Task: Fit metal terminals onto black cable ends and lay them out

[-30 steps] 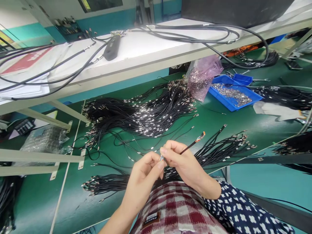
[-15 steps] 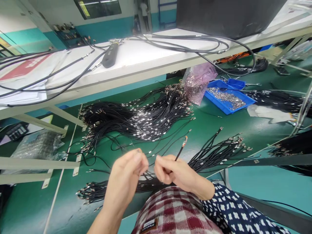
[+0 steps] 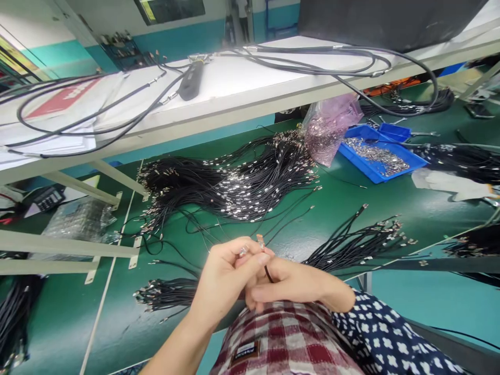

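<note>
Wall [image 3: 164,46], white above teal; window [image 3: 175,11], dark-paned; raised shelf [image 3: 230,77], white, pale supports [image 3: 66,244]; worktop [image 3: 351,194], green, glossy; floor [image 3: 433,294], light teal.

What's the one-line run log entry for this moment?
left hand: holds metal part near cable tip | right hand: holds cable | ahead: cable pile, blue tray

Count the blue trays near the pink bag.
2: a large tray holding metal pieces, right of the bag, and a small tray just behind it. More may be hidden.
</note>
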